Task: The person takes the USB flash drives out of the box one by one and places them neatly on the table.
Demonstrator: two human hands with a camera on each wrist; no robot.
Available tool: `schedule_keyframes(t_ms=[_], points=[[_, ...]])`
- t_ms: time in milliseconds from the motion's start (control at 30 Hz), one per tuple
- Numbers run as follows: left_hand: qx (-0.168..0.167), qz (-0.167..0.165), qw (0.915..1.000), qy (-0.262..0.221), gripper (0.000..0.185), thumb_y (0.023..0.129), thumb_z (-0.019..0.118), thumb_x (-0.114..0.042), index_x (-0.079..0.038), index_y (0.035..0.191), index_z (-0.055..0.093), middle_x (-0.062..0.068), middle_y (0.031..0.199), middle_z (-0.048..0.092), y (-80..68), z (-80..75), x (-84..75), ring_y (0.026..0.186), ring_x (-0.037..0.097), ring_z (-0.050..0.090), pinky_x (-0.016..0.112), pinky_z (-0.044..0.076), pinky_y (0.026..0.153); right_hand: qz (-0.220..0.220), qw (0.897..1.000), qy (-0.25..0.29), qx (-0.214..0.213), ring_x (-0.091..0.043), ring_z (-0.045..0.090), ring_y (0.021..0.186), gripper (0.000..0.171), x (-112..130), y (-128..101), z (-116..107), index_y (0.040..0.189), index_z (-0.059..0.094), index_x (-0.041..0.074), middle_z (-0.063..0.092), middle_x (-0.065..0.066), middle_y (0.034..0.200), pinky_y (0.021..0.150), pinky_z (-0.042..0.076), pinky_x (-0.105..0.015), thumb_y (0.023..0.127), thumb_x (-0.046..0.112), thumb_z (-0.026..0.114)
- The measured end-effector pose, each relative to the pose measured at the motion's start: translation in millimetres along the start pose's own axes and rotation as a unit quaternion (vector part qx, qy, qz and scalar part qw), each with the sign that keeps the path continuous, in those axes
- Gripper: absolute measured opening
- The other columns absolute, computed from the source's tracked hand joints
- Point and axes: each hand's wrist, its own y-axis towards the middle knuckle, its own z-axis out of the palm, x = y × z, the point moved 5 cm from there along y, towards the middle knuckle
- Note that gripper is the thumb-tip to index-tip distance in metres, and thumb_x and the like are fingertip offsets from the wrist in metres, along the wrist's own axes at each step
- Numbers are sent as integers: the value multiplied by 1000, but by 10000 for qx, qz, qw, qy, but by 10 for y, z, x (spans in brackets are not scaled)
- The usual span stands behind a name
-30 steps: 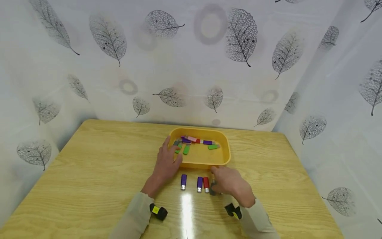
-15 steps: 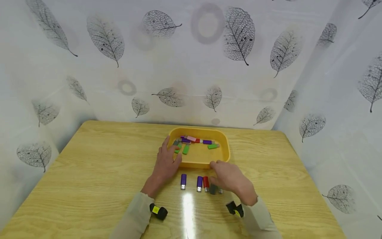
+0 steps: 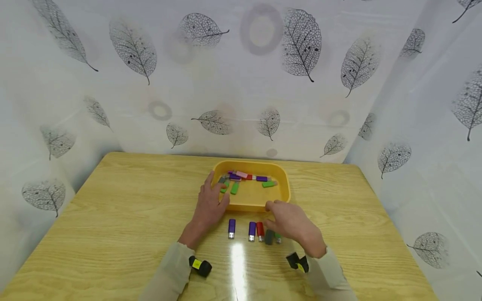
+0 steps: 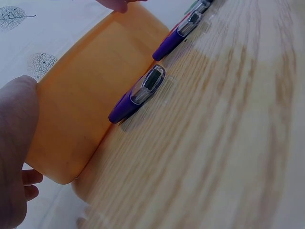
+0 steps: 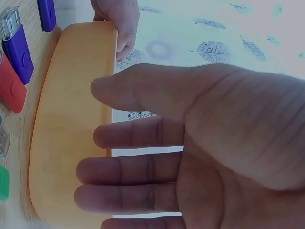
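Observation:
My left hand [image 3: 211, 205] holds the near left corner of a yellow plastic tray [image 3: 256, 208], thumb at the front wall. Beside the tray's front right my right hand [image 3: 295, 222] has its fingers extended; the right wrist view shows them straight, their tips overlapping the tray wall [image 5: 66, 119], holding nothing. On the table before the tray lie USB flash drives in a row: a purple drive [image 3: 232, 228] apart at left, another purple drive [image 3: 252, 230], a red drive [image 3: 260, 230], a dark grey drive [image 3: 269, 237] and a green drive [image 3: 278, 237] partly under the right hand.
Inside the tray are several more flash drives, among them a pink drive [image 3: 242, 174] at the back and a green drive [image 3: 269, 184] on the right. The wooden table [image 3: 132, 217] meets a leaf-patterned curtain [image 3: 233, 83] behind.
My right hand has drawn away from the dark grey drive and slightly right, so the grey and green drives show more. The left hand and tray stay in place.

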Motion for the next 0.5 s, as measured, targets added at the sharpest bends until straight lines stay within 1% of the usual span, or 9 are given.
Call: schedule_keyframes(t_ms=[500], points=[[-12,34,10000,-12,35,95,52,-29,-2,116,62,17,162,17,-4,-12,-16,122,41,43,56,37,104,-78,9996,65,-253,-14,50,63,26,-15,12,-40,107,68,5,68,-8,91,60,49,-32,91,26,69]])
